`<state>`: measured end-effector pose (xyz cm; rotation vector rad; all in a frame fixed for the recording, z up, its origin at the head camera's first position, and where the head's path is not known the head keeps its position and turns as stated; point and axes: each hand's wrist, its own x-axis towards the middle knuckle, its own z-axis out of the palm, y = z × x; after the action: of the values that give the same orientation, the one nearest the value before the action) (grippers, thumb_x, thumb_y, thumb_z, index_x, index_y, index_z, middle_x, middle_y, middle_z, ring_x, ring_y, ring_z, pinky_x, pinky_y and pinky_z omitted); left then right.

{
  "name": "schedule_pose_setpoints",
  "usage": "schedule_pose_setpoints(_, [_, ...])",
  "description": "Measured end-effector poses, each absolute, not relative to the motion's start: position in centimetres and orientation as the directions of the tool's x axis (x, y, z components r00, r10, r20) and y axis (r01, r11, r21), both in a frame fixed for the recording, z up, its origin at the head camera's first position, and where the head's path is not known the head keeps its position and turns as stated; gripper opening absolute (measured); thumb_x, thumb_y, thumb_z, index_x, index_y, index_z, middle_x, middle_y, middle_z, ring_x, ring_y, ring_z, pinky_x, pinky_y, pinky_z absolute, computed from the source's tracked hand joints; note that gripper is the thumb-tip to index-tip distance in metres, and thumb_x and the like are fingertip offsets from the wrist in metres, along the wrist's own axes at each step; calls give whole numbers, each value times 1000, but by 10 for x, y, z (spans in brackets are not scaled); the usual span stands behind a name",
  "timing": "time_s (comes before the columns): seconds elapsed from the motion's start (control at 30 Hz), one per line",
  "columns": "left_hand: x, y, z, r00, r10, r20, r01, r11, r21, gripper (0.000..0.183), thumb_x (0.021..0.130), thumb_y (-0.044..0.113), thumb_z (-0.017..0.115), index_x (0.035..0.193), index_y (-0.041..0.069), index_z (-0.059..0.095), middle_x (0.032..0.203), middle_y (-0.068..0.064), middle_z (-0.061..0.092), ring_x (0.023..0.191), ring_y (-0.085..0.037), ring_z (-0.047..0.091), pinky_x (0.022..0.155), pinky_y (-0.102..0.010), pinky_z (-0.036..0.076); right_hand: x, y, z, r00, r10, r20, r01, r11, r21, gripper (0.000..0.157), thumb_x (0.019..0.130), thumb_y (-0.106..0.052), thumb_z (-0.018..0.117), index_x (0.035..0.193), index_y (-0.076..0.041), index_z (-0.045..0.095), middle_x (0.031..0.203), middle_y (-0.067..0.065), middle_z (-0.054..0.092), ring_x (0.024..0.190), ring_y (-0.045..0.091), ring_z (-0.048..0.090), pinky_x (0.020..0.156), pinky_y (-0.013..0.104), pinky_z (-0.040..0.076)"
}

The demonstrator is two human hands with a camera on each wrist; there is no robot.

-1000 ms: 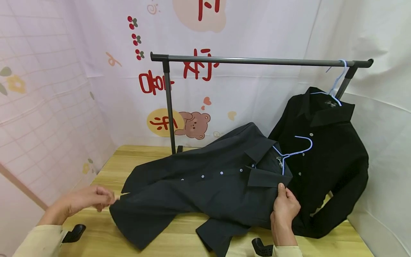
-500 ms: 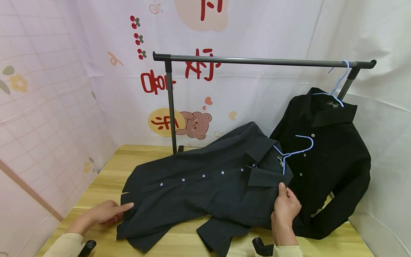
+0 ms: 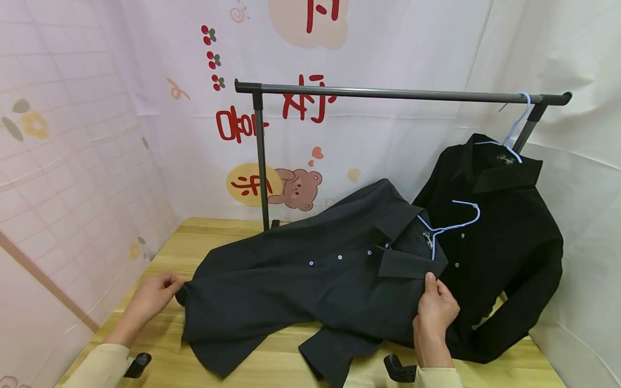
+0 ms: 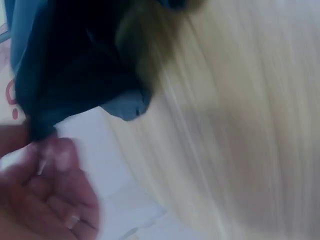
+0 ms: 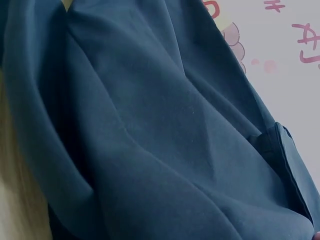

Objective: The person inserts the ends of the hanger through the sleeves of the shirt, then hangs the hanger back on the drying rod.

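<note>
A black button-up shirt (image 3: 271, 296) lies slanted across the wooden table, its collar to the right and hem to the left. Inside its neck sits a light-blue hanger (image 3: 456, 227), the hook sticking out. My right hand (image 3: 438, 310) grips the shirt by the shoulder beside the collar. At the other end, my left hand (image 3: 151, 296) pinches the hem edge and lifts it slightly. In the left wrist view, that hand (image 4: 60, 192) holds a bunched corner of dark cloth (image 4: 75, 75). The shirt body (image 5: 150, 130) fills most of the right wrist view.
Behind stands a dark metal clothes rack (image 3: 388, 93). A second black shirt (image 3: 514, 221) hangs on another light-blue hanger (image 3: 518, 121) at its right end, just behind the first shirt's collar. White printed cloth (image 3: 388, 156) lines the back and sides of the table (image 3: 204, 234).
My left hand went from just beside the hem, to a finger on the front panel, to pinching the hem edge farther back. The lower front folded over, hiding lower buttons. My right hand kept its grip.
</note>
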<state>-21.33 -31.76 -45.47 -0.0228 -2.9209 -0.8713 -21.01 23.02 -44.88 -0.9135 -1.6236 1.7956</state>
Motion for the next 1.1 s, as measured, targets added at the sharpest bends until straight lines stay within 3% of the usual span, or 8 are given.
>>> schedule_pose_setpoints(0.07, [-214,-310,-456,-991,36,127,93,871,482,13,94,11,64,99,-1,65,85,-9,62,72,-23,55,62,-40,46,-210,230,-449,-619,776,-123,44,-123,-991,47,98,-37,62,126,1,66,102,-3,59,88,7,52,80,26,42])
schedule_pose_setpoints(0.2, [-217,-279,-458,-957,154,247,245,883,399,17,87,8,74,102,2,68,95,-10,65,83,-29,63,71,-47,51,-211,228,-450,-617,779,-111,15,-129,-991,45,97,-35,64,121,2,68,91,-10,59,86,7,53,79,25,43])
schedule_pose_setpoints(0.37, [-218,-224,-455,-876,360,320,461,820,338,12,85,15,79,95,14,71,95,3,63,91,-21,62,79,-42,52,-213,227,-451,-612,783,-114,4,-141,-990,44,97,-35,64,119,3,68,85,-13,59,85,8,53,76,26,43])
schedule_pose_setpoints(0.53, [-211,-168,-457,-778,584,231,627,700,342,18,89,31,76,103,20,75,99,9,61,93,-13,59,79,-34,51,-214,226,-451,-616,779,-120,13,-142,-990,44,97,-35,64,120,3,68,90,-9,59,85,8,53,76,25,42])
schedule_pose_setpoints(0.7, [-198,-118,-463,-682,719,135,709,603,366,34,90,50,69,111,24,75,102,12,61,92,-4,55,80,-26,49,-215,226,-452,-615,779,-118,15,-139,-990,44,97,-35,65,121,3,68,86,-13,59,84,7,53,76,25,43])
schedule_pose_setpoints(0.87, [-185,-83,-467,-636,768,76,739,578,347,48,89,63,59,113,25,74,103,13,60,93,-2,54,83,-26,48,-215,225,-452,-614,780,-121,16,-141,-990,44,97,-34,64,121,3,68,88,-11,59,83,8,53,76,26,43])
schedule_pose_setpoints(1.1, [-176,-57,-475,-599,800,30,770,565,298,49,82,72,60,108,30,68,98,17,55,85,0,51,71,-20,44,-214,225,-452,-618,776,-122,36,-127,-991,47,98,-36,63,124,3,66,93,-8,58,86,7,51,80,27,41])
